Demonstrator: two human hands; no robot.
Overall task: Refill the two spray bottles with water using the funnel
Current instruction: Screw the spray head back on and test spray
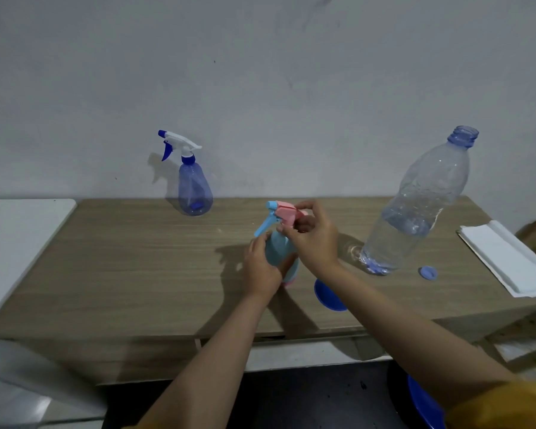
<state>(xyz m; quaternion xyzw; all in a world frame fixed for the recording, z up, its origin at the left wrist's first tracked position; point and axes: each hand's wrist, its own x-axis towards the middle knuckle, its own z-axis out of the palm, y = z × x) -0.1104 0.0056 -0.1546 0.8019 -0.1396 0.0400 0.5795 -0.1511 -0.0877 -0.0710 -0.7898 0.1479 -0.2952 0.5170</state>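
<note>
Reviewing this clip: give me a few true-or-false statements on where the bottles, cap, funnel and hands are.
1. The large water bottle is capped. False: its neck is open; the blue cap lies on the table beside it.
2. The left hand grips the light blue spray bottle. True.
3. The right hand holds the blue funnel. False: it is at the pink spray head.
4. The dark blue spray bottle stands untouched near the wall. True.
</note>
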